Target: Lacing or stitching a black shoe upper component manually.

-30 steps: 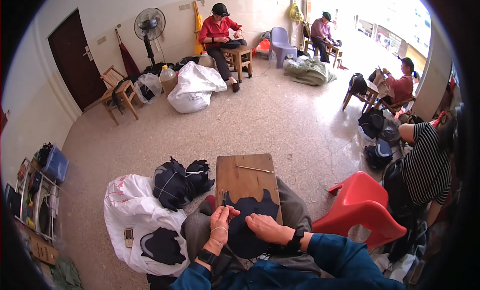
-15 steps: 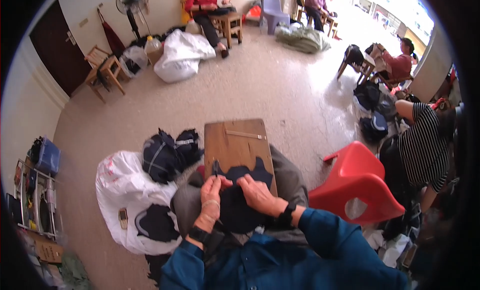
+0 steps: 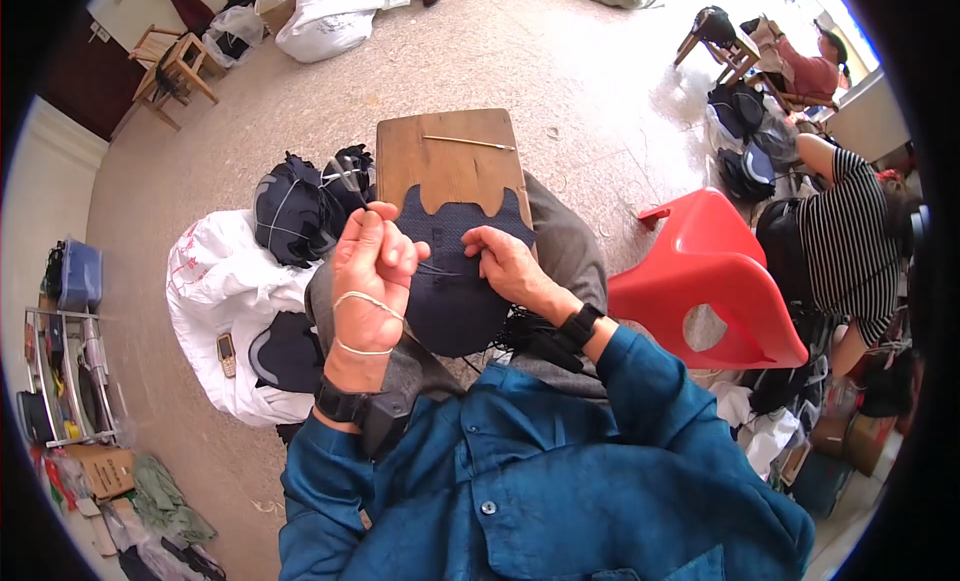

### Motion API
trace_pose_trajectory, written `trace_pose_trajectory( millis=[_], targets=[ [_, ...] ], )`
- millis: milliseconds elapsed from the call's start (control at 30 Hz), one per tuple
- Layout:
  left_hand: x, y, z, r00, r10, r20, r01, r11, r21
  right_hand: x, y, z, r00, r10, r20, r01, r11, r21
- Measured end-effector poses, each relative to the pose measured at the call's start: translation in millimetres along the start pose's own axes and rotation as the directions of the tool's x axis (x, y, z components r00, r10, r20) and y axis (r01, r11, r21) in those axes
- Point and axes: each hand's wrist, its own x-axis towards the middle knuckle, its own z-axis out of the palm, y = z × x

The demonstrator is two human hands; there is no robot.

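Note:
A dark navy fabric piece (image 3: pixel 440 306) with two horn-like upper corners lies over the near part of a wooden board (image 3: pixel 400 141), between my knees. My left hand (image 3: pixel 372 266), a pale band around its wrist, is raised above the fabric's left side. Its fingers close on small snips (image 3: pixel 347 179), whose two grey prongs point up and away. Over the fabric's right side is my right hand (image 3: pixel 505 266), fingers curled in; anything pinched there is too small to make out. A thin pale stick (image 3: pixel 468 142) rests across the board's far part.
Tied dark fabric bundles (image 3: pixel 290 211) and a white sack (image 3: pixel 205 261) bearing a phone (image 3: pixel 227 355) sit at my left. A red plastic stool (image 3: pixel 720 281) stands right, beside a person in a striped top (image 3: pixel 850 266). A wooden chair (image 3: pixel 175 76) is far left.
My left hand has lifted from the fabric and moved left with the snips. The right hand has drawn slightly away from it. The fabric lies flatter, and the view has tilted down.

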Motion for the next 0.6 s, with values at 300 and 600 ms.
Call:
trace_pose_trajectory(
  millis=[300, 600],
  targets=[
    [-8.0, 0.1, 22.0, 0.989, 0.104, -0.106, -0.097, 0.993, 0.070, -7.0, -7.0, 4.9, 0.970, -0.244, -0.002, 0.234, 0.932, -0.278],
    [3.3, -19.8, 49.0, 0.969, 0.190, 0.160, -0.242, 0.870, 0.429, -12.2, -61.6, -2.6, 0.955, -0.293, 0.043, 0.292, 0.956, 0.040]
  ],
)
